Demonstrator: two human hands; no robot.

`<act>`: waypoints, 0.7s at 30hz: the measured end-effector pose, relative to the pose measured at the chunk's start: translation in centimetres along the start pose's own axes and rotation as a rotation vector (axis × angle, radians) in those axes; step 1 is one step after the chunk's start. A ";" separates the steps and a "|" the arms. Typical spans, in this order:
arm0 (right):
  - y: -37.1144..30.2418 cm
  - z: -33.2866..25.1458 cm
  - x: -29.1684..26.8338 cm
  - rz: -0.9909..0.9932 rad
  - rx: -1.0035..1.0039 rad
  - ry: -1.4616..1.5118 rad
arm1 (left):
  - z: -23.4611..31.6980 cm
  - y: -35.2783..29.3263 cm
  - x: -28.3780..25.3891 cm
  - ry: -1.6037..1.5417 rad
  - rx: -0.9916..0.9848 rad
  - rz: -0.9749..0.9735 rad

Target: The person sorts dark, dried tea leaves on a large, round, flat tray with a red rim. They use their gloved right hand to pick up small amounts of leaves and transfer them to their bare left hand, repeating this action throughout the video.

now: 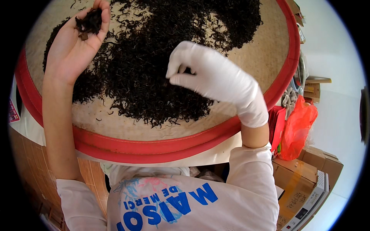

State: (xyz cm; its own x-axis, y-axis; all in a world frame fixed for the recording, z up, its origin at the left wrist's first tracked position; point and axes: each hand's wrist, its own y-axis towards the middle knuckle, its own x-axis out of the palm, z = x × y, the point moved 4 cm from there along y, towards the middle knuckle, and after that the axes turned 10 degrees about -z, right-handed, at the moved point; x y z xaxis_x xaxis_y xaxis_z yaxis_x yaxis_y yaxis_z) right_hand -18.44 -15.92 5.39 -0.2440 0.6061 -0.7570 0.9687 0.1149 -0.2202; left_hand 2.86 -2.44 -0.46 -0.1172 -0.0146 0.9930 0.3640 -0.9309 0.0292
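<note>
A large heap of dark, twisted dried tea leaves (142,73) is spread over a round tray (231,125) with a red padded rim. My bare left hand (79,42) is turned palm up above the tray's left side, its fingers curled round a small clump of dark leaves (89,22). A brownish bit lies at the base of that clump. Over the middle of the heap, my right hand (204,71) wears a white glove. Its thumb and forefinger are pinched together just above the leaves; whatever sits between the tips is too small to make out.
To the right of the tray hang a red plastic bag (298,131) and a red folder-like stack (276,125). Below them stand cardboard boxes (295,181) and a white boxy device (308,204). A white wall (339,115) rises at the far right. Wooden flooring (32,165) shows lower left.
</note>
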 end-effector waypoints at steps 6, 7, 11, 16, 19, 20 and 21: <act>-0.2 2.3 -1.4 0.004 0.206 0.822 | -0.4 0.4 -0.2 -0.011 -0.025 -0.016; 0.1 2.4 -1.2 -0.004 0.178 0.916 | -0.4 0.4 -0.1 -0.009 -0.019 -0.041; 1.0 3.0 0.0 -0.041 0.079 1.270 | -0.6 0.2 0.4 0.001 -0.009 -0.076; 1.5 2.6 0.5 -0.003 0.097 1.492 | -1.0 0.2 0.5 0.036 0.030 0.000; 1.6 2.7 0.6 0.011 0.116 1.536 | -1.0 0.2 0.6 0.038 0.014 -0.050; 1.6 2.6 0.5 -0.008 0.098 1.538 | -0.9 0.2 0.6 0.035 0.003 -0.076; 1.7 2.5 0.5 -0.027 0.081 1.539 | -0.9 0.2 0.6 0.037 0.004 -0.072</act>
State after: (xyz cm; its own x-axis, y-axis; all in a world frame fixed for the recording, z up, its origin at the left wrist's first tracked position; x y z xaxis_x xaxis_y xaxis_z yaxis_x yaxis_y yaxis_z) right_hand -17.01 -17.39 3.12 0.0711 0.8095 0.5828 0.9475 0.1279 -0.2932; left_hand 2.02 -2.94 0.03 -0.1776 0.0391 0.9833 0.3565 -0.9288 0.1013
